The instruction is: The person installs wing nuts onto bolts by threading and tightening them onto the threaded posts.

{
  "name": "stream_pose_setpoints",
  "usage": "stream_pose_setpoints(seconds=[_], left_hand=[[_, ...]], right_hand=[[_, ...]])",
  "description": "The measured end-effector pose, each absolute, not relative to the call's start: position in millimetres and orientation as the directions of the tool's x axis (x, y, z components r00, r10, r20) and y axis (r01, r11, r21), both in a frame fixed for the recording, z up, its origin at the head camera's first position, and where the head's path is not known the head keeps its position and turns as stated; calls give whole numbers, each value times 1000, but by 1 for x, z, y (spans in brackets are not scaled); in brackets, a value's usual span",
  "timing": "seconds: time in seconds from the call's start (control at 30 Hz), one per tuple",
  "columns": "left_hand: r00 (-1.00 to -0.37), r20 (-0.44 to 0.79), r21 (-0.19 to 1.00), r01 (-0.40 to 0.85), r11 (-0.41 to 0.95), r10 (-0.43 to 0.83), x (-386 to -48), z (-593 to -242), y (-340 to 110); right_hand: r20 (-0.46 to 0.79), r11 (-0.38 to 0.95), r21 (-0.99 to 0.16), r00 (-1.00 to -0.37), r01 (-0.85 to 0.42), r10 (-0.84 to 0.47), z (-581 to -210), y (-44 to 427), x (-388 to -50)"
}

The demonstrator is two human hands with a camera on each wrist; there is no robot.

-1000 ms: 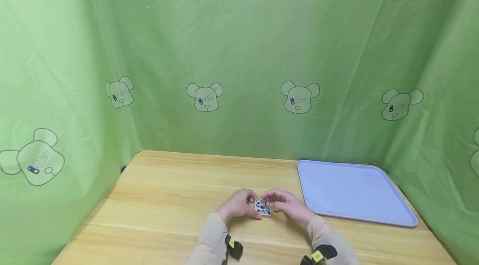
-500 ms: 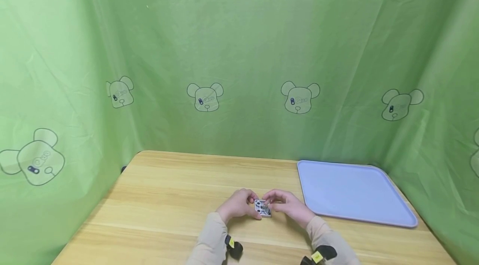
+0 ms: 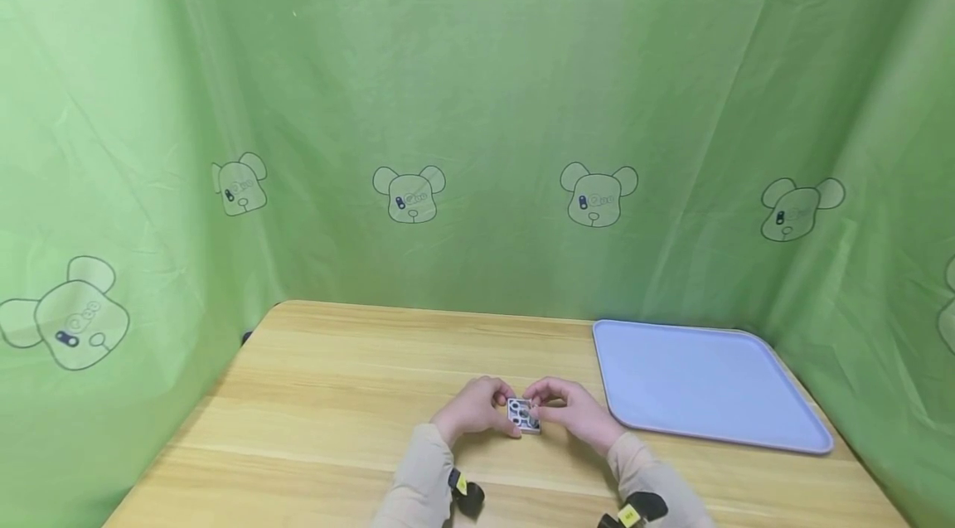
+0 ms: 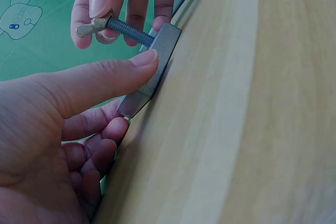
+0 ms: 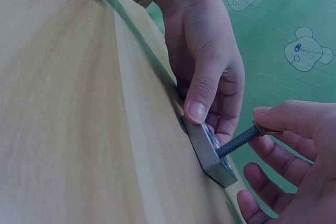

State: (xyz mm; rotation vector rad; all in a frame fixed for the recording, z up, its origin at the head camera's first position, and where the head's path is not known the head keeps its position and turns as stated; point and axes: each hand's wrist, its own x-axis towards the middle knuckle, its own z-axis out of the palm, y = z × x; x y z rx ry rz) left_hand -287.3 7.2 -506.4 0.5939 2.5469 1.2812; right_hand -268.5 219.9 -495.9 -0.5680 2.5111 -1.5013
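A small square metal block (image 3: 523, 427) with round holes in its upper face stands low at the table's front middle. My left hand (image 3: 473, 409) grips it by its left side, thumb and fingers on opposite edges. A threaded rod (image 4: 130, 31) rises from the block's face, and a brass-coloured wing nut (image 4: 94, 27) sits at its outer end. The right hand (image 3: 576, 414) pinches the wing nut between thumb and index finger, its other fingers loosely bent beside the rod. How deep the rod goes into the block is hidden.
A pale blue tray (image 3: 709, 387) lies at the right back of the wooden table (image 3: 321, 420). Green cloth (image 3: 492, 97) with bear prints encloses the table at the back and sides. Black cameras (image 3: 468, 496) are strapped to both wrists.
The right hand's fingers and wrist have shifted slightly around the wing nut. Left hand and block stay in place.
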Motion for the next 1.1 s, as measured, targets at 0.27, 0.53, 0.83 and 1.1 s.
stream_pose_setpoints(seconds=[0.27,0.53,0.83,1.1], left_hand=[[-889,-25,815,246,524,457,-288,-509,7],[-891,-20,818,246,519,454,-287,-507,8],[-891,-22,825,240,512,453,-285,-504,8],[-887,-13,813,259,522,461,-287,-505,7]], right_hand=[[35,363,-910,-909,-201,-416,-495,223,-269],[22,287,-942,-887,-172,-461,-494,231,-271],[23,295,-932,-846,-212,-532,-495,231,-271],[18,273,-943,-844,-193,-536,-494,230,-269]])
